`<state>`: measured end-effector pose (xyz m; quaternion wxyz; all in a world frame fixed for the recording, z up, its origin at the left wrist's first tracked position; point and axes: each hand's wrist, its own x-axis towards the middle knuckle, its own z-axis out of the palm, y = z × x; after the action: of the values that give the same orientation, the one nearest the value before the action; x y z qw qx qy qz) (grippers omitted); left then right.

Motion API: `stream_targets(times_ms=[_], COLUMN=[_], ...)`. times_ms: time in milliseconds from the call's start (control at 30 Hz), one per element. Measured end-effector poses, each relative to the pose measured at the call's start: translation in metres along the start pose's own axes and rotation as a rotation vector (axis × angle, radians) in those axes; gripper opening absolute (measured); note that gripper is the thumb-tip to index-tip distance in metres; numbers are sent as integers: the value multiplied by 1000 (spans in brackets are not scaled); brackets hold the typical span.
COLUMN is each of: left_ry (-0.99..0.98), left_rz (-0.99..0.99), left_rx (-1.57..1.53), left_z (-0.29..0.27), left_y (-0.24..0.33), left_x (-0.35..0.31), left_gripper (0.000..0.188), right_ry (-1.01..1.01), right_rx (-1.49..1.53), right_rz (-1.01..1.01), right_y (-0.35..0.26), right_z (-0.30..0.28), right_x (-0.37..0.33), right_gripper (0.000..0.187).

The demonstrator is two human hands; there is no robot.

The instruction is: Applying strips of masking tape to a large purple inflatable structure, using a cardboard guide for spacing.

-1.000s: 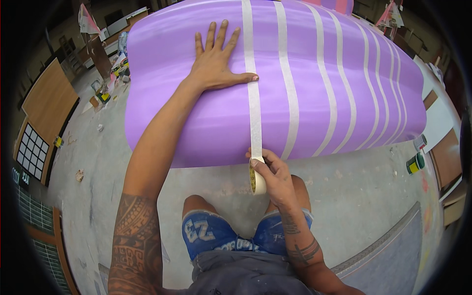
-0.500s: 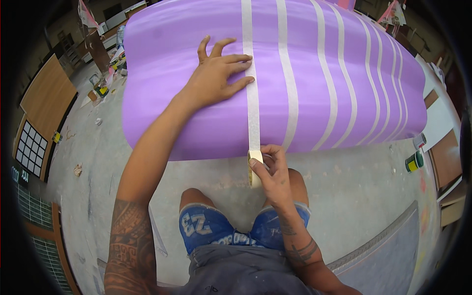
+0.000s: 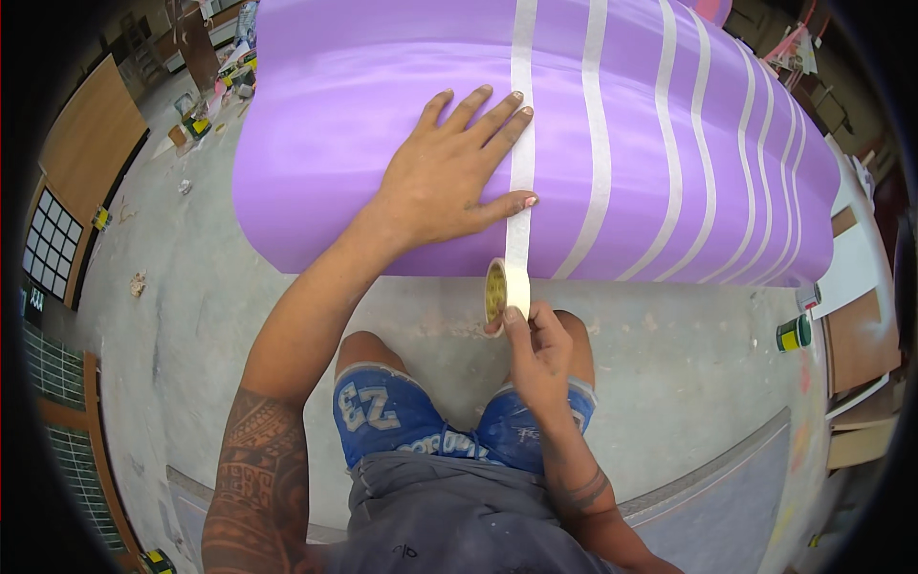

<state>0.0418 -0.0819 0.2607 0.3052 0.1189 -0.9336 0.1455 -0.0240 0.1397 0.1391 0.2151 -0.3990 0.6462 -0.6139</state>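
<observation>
In front of me stands a large purple curved piece [image 3: 325, 143], crossed by several pale tape strips [image 3: 593, 134]. The leftmost strip [image 3: 521, 67] runs down the piece to a roll of masking tape [image 3: 516, 290] hanging just below the lower edge. My right hand [image 3: 535, 349] grips that roll between thumb and fingers. Spread flat on the purple surface, my left hand [image 3: 449, 177] has its fingertips and thumb on the leftmost strip. The roll is tilted, so its yellowish inner core shows on the left side.
Green cans [image 3: 793, 334] stand on the grey floor [image 3: 229, 220] at right, near leaning boards [image 3: 865, 306]. To the left are a wooden panel [image 3: 96, 143], a framed grid panel [image 3: 53, 234] and scattered cans and scraps [image 3: 196, 124]. A flat grey sheet [image 3: 712, 497] lies lower right.
My left hand has slid down the strip and flattened, its thumb now lower. The roll has turned in my right hand, showing its core. The view has shifted, moving the purple piece slightly.
</observation>
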Motion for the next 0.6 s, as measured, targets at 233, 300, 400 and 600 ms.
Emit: stream_targets(times_ms=[233,300,400,600], left_ry=[8,18,38,42], left_rz=[1,-2,-5,7], left_rx=[30,25,17,9], left_z=[3,4,6,4], left_y=[3,3,4,6], left_x=[-2,-3,-4,-4], left_gripper=[84,85,88,96], right_ry=[49,53,88,152], right_rx=[25,-45,13,-43], right_rz=[-163,-177,-69,69], right_y=[-18,-12,21,70], right_z=[-6,-5,0,10], right_x=[-28,-34,-48,-48], right_gripper=[13,13,15,27])
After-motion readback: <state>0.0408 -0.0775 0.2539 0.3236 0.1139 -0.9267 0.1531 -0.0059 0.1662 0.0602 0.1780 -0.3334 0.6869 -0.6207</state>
